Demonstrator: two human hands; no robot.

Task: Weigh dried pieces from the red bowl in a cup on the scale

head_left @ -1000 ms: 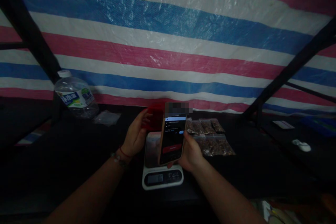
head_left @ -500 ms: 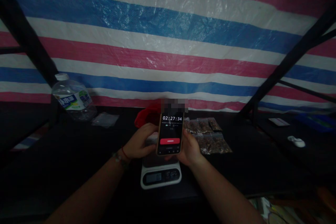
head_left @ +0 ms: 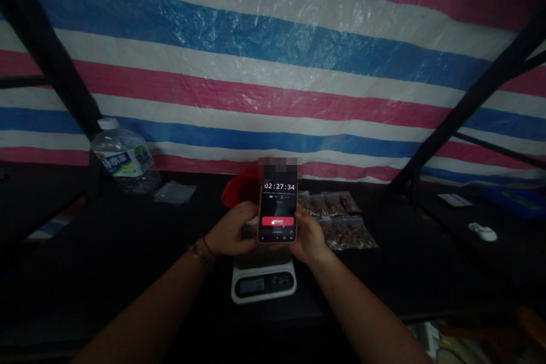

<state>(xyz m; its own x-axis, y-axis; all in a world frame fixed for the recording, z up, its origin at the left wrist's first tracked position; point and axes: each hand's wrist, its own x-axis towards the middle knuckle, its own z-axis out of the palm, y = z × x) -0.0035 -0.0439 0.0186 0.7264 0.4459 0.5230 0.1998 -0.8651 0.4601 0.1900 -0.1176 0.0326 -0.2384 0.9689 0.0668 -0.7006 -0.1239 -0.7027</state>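
Note:
A smartphone (head_left: 278, 205) is held upright above a kitchen scale, its lit screen showing a timer at 02:27:34 and a red button. My right hand (head_left: 310, 236) grips its right edge, fingers curling behind. At the left edge my left hand (head_left: 234, 229) closes on the phone, its fingertips partly hidden behind it. Below the phone is the white digital scale (head_left: 264, 285), its plate mostly covered by phone and hands. A red bowl (head_left: 230, 193) sits behind my left hand. Small zip bags (head_left: 347, 233) filled with brown bits lie in two rows beside my right hand.
A large clear bottle (head_left: 125, 162) stands at the back left, next to a stack of clear bags (head_left: 176, 192). At right lie a white mouse-like object (head_left: 483, 232) and a flat pale card (head_left: 454, 199). Striped sheeting (head_left: 273, 68) and black posts (head_left: 55, 51) bound the black table.
The phone has risen slightly and tilted back, with both hands still at its sides. A small white spot now shows on its red button. The camera view has shifted slightly.

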